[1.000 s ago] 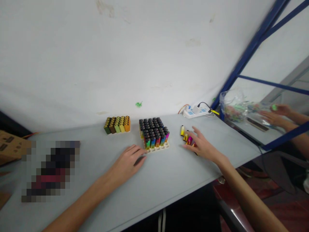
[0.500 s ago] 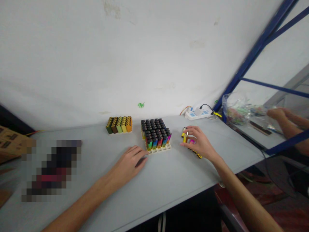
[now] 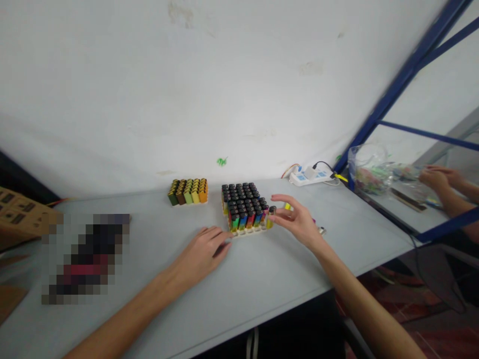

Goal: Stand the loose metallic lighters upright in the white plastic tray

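A white tray [image 3: 250, 231] on the table holds rows of upright lighters [image 3: 242, 199] with black tops and coloured, see-through bodies. At its front left corner, the fingers of my left hand [image 3: 210, 248] are bent and closed against the edge, thumb close beside them. My right hand [image 3: 299, 223] pinches a yellow lighter [image 3: 270, 219] upright by the tray's front right corner; whether it sits in a hole I cannot tell. Behind and under that hand lie a few loose lighters [image 3: 287, 206], mostly hidden.
Further left stands a block of green, brown, yellow and orange lighters [image 3: 188, 191]. A white power strip [image 3: 310, 176] lies by the wall. A cardboard box [image 3: 26, 214] and a pixelated dark object [image 3: 90, 259] are at left. Beyond the blue frame [image 3: 396, 82], another person's hands [image 3: 439, 177] are near plastic bags.
My right hand has moved left from the loose lighters to the tray's right front corner, carrying a yellow lighter. My left hand stays at the tray's corner.
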Available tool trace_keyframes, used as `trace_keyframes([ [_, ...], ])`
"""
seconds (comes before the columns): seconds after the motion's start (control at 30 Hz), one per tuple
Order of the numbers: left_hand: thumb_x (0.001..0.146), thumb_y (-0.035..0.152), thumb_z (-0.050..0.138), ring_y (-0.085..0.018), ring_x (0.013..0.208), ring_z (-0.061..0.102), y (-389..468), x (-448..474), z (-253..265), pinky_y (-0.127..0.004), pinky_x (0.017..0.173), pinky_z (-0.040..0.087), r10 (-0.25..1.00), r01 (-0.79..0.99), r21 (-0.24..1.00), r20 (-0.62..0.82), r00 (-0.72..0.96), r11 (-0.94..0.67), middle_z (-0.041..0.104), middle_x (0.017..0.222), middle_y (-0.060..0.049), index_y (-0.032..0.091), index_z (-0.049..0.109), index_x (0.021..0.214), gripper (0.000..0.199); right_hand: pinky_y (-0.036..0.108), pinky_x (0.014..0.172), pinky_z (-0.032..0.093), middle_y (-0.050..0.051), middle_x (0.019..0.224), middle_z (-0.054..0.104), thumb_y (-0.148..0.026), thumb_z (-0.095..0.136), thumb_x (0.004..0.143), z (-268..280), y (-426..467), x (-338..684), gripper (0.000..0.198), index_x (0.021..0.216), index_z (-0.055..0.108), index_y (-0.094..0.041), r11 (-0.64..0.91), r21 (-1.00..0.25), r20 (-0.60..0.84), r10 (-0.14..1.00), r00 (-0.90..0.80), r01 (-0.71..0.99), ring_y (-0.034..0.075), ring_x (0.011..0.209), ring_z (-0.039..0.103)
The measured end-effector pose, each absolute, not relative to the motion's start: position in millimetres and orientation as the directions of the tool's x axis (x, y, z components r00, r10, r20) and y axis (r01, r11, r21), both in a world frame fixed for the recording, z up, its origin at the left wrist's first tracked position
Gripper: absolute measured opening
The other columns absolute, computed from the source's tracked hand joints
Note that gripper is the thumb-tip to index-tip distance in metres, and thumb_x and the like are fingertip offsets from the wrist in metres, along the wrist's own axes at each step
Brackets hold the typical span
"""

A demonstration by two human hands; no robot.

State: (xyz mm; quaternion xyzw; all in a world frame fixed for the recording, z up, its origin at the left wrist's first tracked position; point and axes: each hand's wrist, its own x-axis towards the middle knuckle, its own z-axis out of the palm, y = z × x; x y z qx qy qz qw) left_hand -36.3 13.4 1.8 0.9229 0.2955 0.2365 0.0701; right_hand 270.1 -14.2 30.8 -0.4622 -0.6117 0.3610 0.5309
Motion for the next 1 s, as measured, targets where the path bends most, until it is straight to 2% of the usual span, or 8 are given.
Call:
trace_keyframes([
  [0.1, 0.103, 0.021, 0.052, -0.021, 0.086, 0.07, 12, -36, 3, -0.035, 0.087, 0.056, 0.605, 0.523, 0.306, 0.361, 0.709, -0.795, 0.074, 0.095, -0.006, 0.019, 0.072, 0.115, 0.023, 0.039, 0.094, 0.065, 0.008, 0.133, 0.061, -0.046, 0.085, 0.084, 27, -10, 269, 0.03, 0.102, 0.076, -0.025, 0.374, -0.895, 0.378, 0.925, -0.033, 0.244, 0.022, 0.108, 0.072],
  [0.17, 0.103, 0.022, 0.052, -0.021, 0.085, 0.07, 11, -36, 5, -0.033, 0.086, 0.056, 0.626, 0.53, 0.338, 0.33, 0.707, -0.777, 0.075, 0.095, -0.006, 0.018, 0.072, 0.117, 0.024, 0.038, 0.091, 0.065, 0.009, 0.124, 0.063, -0.047, 0.083, 0.086, 27, -9, 268, 0.026, 0.099, 0.077, -0.025, 0.418, -0.834, 0.435, 0.9, -0.039, 0.359, 0.024, 0.115, 0.069],
  [0.27, 0.103, 0.023, 0.052, -0.02, 0.081, 0.07, 9, -36, 7, -0.031, 0.082, 0.057, 0.65, 0.541, 0.374, 0.293, 0.702, -0.753, 0.075, 0.092, -0.005, 0.019, 0.071, 0.119, 0.026, 0.038, 0.085, 0.065, 0.008, 0.113, 0.065, -0.049, 0.077, 0.092, 29, -8, 269, 0.027, 0.103, 0.077, -0.025, 0.444, -0.707, 0.502, 0.863, -0.051, 0.551, 0.02, 0.091, 0.072],
  [0.33, 0.103, 0.023, 0.053, -0.02, 0.079, 0.071, 9, -37, 7, -0.03, 0.082, 0.056, 0.66, 0.55, 0.382, 0.281, 0.697, -0.743, 0.075, 0.091, -0.004, 0.02, 0.072, 0.12, 0.026, 0.038, 0.082, 0.064, 0.007, 0.105, 0.069, -0.049, 0.074, 0.094, 29, -8, 271, 0.028, 0.107, 0.075, -0.024, 0.434, -0.667, 0.504, 0.861, -0.062, 0.606, 0.017, 0.077, 0.071],
  [0.47, 0.102, 0.023, 0.054, -0.02, 0.079, 0.071, 10, -37, 7, -0.028, 0.081, 0.056, 0.66, 0.553, 0.38, 0.267, 0.702, -0.741, 0.075, 0.091, -0.004, 0.02, 0.072, 0.121, 0.026, 0.035, 0.076, 0.064, 0.005, 0.094, 0.076, -0.048, 0.075, 0.094, 24, -7, 275, 0.03, 0.11, 0.072, -0.023, 0.405, -0.72, 0.461, 0.886, -0.048, 0.564, 0.021, 0.08, 0.076],
  [0.6, 0.102, 0.024, 0.053, -0.02, 0.081, 0.072, 10, -37, 6, -0.029, 0.081, 0.057, 0.664, 0.548, 0.396, 0.27, 0.698, -0.737, 0.076, 0.094, -0.004, 0.02, 0.071, 0.121, 0.027, 0.034, 0.077, 0.064, 0.005, 0.094, 0.079, -0.049, 0.074, 0.094, 26, -8, 276, 0.031, 0.11, 0.073, -0.023, 0.399, -0.747, 0.427, 0.901, -0.076, 0.532, 0.022, 0.084, 0.077],
  [0.83, 0.102, 0.025, 0.053, -0.02, 0.082, 0.072, 10, -38, 7, -0.029, 0.082, 0.057, 0.66, 0.544, 0.395, 0.278, 0.698, -0.741, 0.076, 0.093, -0.004, 0.021, 0.071, 0.121, 0.026, 0.035, 0.085, 0.062, 0.006, 0.103, 0.081, -0.048, 0.068, 0.099, 46, -11, 285, 0.03, 0.116, 0.075, -0.024, 0.438, -0.64, 0.352, 0.897, -0.267, 0.631, 0.022, 0.088, 0.077],
  [1.0, 0.103, 0.026, 0.051, -0.021, 0.083, 0.073, 10, -37, 9, -0.03, 0.082, 0.058, 0.659, 0.545, 0.393, 0.268, 0.703, -0.741, 0.076, 0.094, -0.005, 0.02, 0.071, 0.12, 0.027, 0.036, 0.087, 0.061, 0.007, 0.111, 0.08, -0.051, 0.063, 0.101, 47, -7, 291, 0.033, 0.117, 0.075, -0.024, 0.438, -0.576, 0.324, 0.898, -0.298, 0.691, 0.022, 0.089, 0.077],
])
